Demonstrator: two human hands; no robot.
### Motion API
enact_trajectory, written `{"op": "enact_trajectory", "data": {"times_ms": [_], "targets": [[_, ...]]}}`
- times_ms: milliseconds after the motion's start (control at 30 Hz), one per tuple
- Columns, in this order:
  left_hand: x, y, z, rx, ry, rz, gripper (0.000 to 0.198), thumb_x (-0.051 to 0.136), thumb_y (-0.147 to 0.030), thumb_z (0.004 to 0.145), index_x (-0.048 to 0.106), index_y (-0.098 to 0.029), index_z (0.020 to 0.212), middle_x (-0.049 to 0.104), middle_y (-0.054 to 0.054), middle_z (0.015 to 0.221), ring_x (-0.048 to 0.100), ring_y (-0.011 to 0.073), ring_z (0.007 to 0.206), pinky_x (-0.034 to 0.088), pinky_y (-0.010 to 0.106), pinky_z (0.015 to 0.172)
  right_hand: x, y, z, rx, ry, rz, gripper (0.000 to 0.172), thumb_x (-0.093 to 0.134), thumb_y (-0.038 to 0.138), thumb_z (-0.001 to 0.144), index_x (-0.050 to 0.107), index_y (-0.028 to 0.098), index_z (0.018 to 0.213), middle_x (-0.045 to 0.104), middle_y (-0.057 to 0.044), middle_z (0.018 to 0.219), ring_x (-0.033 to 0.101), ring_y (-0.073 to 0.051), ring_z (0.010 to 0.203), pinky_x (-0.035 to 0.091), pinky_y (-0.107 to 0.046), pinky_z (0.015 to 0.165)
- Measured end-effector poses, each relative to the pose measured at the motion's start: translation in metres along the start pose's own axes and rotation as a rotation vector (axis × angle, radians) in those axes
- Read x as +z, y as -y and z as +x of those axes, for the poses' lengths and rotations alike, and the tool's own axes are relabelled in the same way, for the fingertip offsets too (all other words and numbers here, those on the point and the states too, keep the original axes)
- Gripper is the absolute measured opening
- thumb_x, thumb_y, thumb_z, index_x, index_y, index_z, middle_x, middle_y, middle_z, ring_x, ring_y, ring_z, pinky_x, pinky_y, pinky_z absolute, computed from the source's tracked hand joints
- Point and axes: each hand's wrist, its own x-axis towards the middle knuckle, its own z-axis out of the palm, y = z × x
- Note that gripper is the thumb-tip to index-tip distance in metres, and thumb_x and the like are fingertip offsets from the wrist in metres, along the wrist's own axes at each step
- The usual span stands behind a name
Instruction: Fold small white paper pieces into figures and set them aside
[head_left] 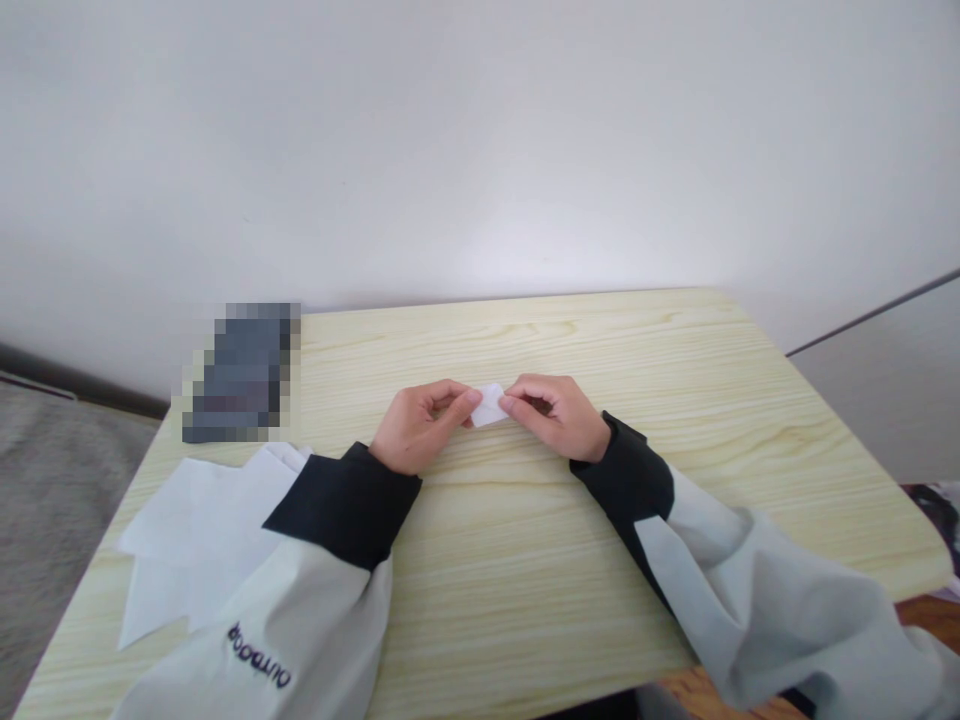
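Note:
A small folded piece of white paper (490,404) is held between my two hands, just over the middle of the table. My left hand (422,425) pinches its left edge between thumb and fingers. On the other side, my right hand (556,414) grips the right edge the same way, thumb on top. Faint crease lines show on the paper's face. The fingers curled beneath it are partly hidden.
Loose sheets of white paper (199,530) lie overlapping at the left of the wooden table (525,600), partly under my left sleeve. A dark, pixelated flat object (240,375) sits behind them. A white wall (480,150) borders the table's far edge.

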Motion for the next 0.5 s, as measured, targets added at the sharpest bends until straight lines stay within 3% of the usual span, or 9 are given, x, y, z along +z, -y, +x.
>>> {"op": "enact_trajectory", "data": {"times_ms": [167,367,500], "targets": [[0.0025,0.0027,-0.0004,-0.027,0.057,-0.113,0.029,0.059,-0.043,0.077,0.062,-0.015,0.084,0.071,0.005,0.079,0.065,0.0182,0.075,0.049,0.027,0.069,0.0005,0.0006,0.0,0.006,-0.014,-0.001,0.022,0.051,0.029,0.086,0.061,0.015,0.072,0.055,0.0,0.063,0.044,-0.007,0.053,0.034,-0.02,0.05],[0.0006,0.0018,0.0002,0.031,0.063,0.058,0.027,0.058,-0.041,0.077,0.066,-0.015,0.078,0.069,0.003,0.072,0.061,0.0154,0.066,0.046,0.024,0.062,0.0012,0.0011,0.0,-0.004,-0.044,0.05,0.017,0.053,0.029,0.084,0.06,0.015,0.09,0.058,-0.002,0.073,0.047,-0.008,0.056,0.037,-0.02,0.049],[0.0007,0.0013,0.0003,0.068,0.051,0.104,0.025,0.059,-0.039,0.077,0.067,-0.016,0.077,0.069,0.002,0.071,0.06,0.0143,0.065,0.046,0.024,0.062,0.0022,-0.0027,-0.0012,0.031,-0.041,0.07,0.015,0.053,0.028,0.084,0.061,0.016,0.085,0.062,-0.001,0.069,0.051,-0.008,0.056,0.04,-0.02,0.053]]}}
